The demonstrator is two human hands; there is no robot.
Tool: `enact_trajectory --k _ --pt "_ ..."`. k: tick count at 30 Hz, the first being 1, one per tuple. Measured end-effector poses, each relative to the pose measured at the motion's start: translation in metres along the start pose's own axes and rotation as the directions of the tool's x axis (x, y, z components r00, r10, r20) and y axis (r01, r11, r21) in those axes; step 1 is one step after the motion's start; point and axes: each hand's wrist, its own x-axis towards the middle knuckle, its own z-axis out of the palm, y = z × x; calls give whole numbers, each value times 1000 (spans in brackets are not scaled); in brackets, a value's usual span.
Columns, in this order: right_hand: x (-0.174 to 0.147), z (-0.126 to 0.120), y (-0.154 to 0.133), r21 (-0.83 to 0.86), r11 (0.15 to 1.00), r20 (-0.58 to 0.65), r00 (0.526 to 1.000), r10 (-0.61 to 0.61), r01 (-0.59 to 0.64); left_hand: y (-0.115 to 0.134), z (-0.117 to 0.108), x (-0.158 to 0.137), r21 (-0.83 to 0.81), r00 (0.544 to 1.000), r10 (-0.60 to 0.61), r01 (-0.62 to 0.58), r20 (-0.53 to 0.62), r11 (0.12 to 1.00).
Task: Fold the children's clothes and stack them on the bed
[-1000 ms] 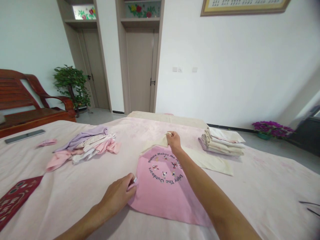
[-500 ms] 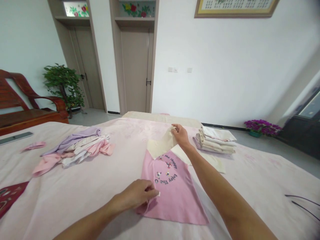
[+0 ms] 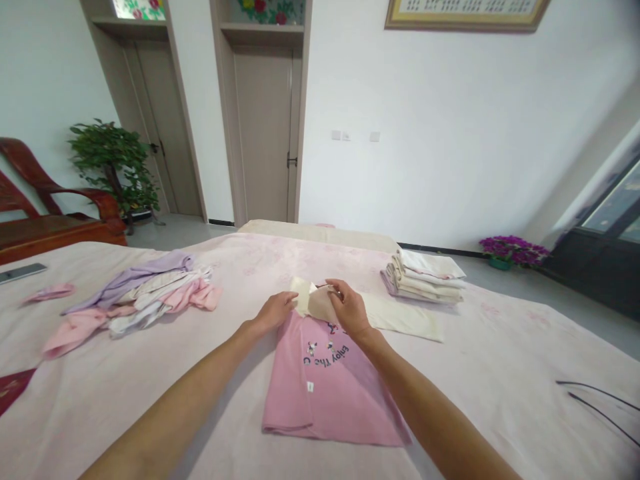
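Observation:
A pink long-sleeved shirt (image 3: 345, 400) with cream sleeves and printed lettering lies on the bed, its left side folded inward and a small white tag showing. My right hand (image 3: 349, 308) pinches one cream sleeve and holds it bent back over the top of the shirt. At the left shoulder, my left hand (image 3: 277, 311) has its fingers closed on the cream fabric; its fingertips are partly hidden. The other sleeve stretches out flat to the right, beyond my right wrist.
A loose heap of clothes (image 3: 145, 293) lies on the left, near a pink strip of cloth (image 3: 50, 293) and a phone (image 3: 23, 273). On the right stands a folded clothes stack (image 3: 427, 277). Dark cords (image 3: 600, 393) cross the right edge.
My left hand has left the shirt's lower folded side and moved up to the shoulder. The right hand has brought the raised sleeve down toward me, folding it over. The view has shifted slightly.

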Motion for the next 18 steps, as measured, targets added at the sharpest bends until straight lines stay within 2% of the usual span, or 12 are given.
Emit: enact_trajectory --k 2,4,6,8,9,10,11,12,14,16,18 --pt "1 -9 19 -68 981 -46 983 178 -181 -7 3 -5 59 1000 27 -27 1 998" --pt "-1 -20 33 -164 936 -45 950 308 -311 -15 5 -14 116 998 58 -59 11 992" --pt "-11 -30 36 -274 909 -38 948 317 -315 -23 5 -22 168 996 89 -93 30 981" --pt "-29 -35 23 -332 926 29 979 201 -180 -30 5 -29 213 993 111 -117 42 970" --pt "-40 -37 12 -319 945 119 986 117 -73 -32 4 -30 227 992 116 -123 43 966" --pt "-53 -37 -2 -248 968 242 970 35 27 -34 4 -31 251 991 124 -131 45 959" --pt "-66 -37 -16 -129 986 399 916 -48 108 -35 4 -31 282 990 135 -143 49 949" --pt "-79 -36 -30 -11 987 536 834 -129 160 -35 5 -31 318 988 148 -157 55 935" --pt "-102 -33 -54 135 954 647 705 -291 269 -36 5 -30 386 983 173 -185 66 904" --pt "-118 -29 -69 156 929 655 669 -352 336 -36 6 -29 426 979 191 -204 75 881" --pt "-127 -24 -75 132 923 637 682 -359 362 -36 7 -29 438 976 200 -215 80 873"
